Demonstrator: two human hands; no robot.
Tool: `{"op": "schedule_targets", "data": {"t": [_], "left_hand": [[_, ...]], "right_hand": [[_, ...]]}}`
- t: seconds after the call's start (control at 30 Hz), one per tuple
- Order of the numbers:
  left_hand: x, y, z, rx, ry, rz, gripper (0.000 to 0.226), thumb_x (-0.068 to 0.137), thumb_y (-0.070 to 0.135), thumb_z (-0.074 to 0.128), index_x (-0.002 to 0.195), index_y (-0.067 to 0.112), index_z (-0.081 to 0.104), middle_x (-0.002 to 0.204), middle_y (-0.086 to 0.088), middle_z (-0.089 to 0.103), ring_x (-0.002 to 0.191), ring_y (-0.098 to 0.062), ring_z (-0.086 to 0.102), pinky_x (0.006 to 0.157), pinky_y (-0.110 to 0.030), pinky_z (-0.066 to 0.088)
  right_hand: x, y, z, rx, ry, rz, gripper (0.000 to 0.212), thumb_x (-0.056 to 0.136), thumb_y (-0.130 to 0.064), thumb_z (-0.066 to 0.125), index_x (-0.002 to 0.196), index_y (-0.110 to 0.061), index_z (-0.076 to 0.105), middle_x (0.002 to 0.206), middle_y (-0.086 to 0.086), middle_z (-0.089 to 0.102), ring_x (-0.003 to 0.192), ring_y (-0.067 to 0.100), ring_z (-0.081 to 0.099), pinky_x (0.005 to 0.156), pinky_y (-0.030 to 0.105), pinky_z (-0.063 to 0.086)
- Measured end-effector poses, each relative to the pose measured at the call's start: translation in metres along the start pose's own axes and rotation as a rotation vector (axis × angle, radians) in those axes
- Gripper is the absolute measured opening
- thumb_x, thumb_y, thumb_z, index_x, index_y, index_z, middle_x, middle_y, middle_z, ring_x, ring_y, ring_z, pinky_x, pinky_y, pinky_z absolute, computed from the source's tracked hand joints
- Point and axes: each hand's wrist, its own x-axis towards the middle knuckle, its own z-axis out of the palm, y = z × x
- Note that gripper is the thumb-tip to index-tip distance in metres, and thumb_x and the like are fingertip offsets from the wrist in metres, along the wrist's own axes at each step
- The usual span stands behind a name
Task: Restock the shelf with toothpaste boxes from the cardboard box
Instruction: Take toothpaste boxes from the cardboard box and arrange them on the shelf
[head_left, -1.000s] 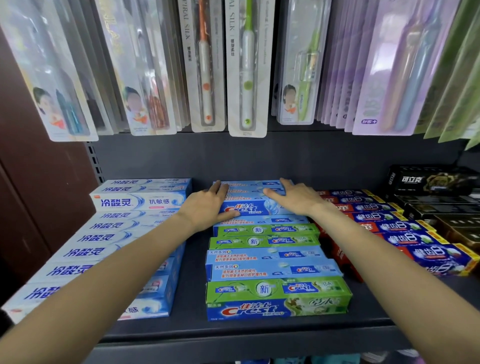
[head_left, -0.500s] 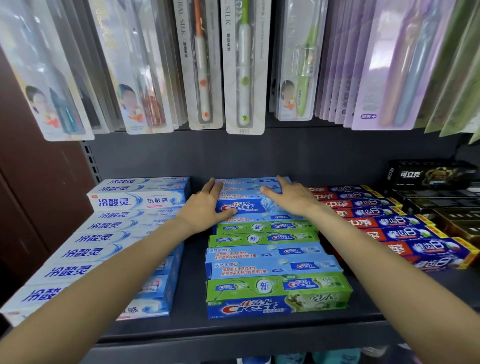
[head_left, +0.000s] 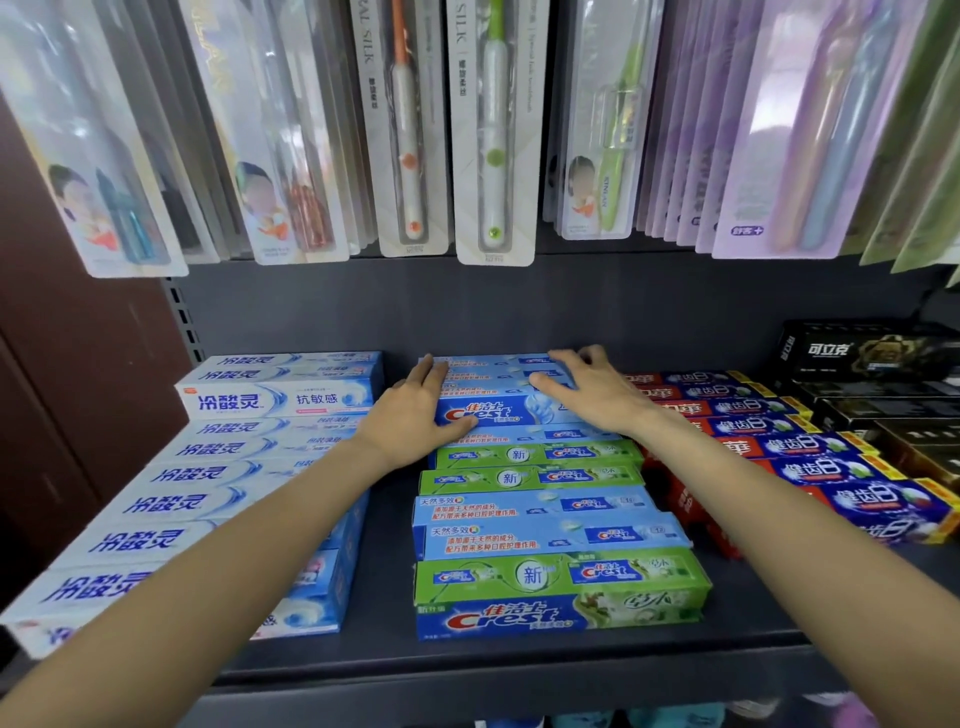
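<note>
At 9 o'clock on the shelf (head_left: 519, 660) a stepped bank of white-and-blue toothpaste cartons (head_left: 171, 499) runs front to back, partly covered by the left forearm. Just right of it the left hand (head_left: 410, 421) lies flat against the left end of the blue Crest boxes (head_left: 506, 395), fingers straight over the top and thumb along the front face; this grip is not closed round anything, only pressing. The right hand (head_left: 592, 395) does the same at the right end, fingers spread on the top carton. Those boxes sit at the back of the centre column, at about 12 o'clock from the hands' wrists, stacked higher than the green Crest boxes (head_left: 561, 592) and pale-blue ones in front.

Such cartons look light, stiff along their length yet easily dented at the thin walls, with glossy faces that may slide over one another. I judge the best hold is at both short ends, squeezing inward so the stack moves as one.

At 3 o'clock the red-and-blue cartons (head_left: 810, 457) crowd the right wrist, and black boxes (head_left: 872, 374) stand beyond. Overhead at 12 o'clock hanging toothbrush packs (head_left: 493, 130) limit any lift. The cardboard box is not in view.
</note>
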Motion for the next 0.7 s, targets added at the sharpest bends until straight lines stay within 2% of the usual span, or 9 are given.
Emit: {"op": "schedule_targets", "data": {"t": [0.5,0.7], "left_hand": [[-0.0002,0.0023,-0.0009,-0.036,0.002,-0.011,0.084,0.086,0.057,0.053,0.148,0.012,0.019,0.157,-0.010,0.014,0.131,-0.025,0.042,0.105,-0.033,0.034],[0.0021,0.0000,-0.0021,-0.176,-0.030,-0.036,0.084,0.083,0.051,0.061,0.148,0.019,0.019,0.158,-0.003,0.008,0.135,-0.021,0.036,0.105,-0.035,0.034]], "right_hand": [[0.0017,0.0026,0.0076,0.172,0.059,-0.024,0.058,0.089,-0.060,0.045,0.137,-0.027,0.041,0.138,0.005,0.024,0.124,0.026,0.045,0.102,0.032,0.035],[0.0018,0.0022,0.0057,0.194,0.022,-0.014,0.059,0.090,-0.058,0.044,0.139,-0.027,0.039,0.142,0.006,0.021,0.129,0.027,0.041,0.102,0.031,0.034]]}}
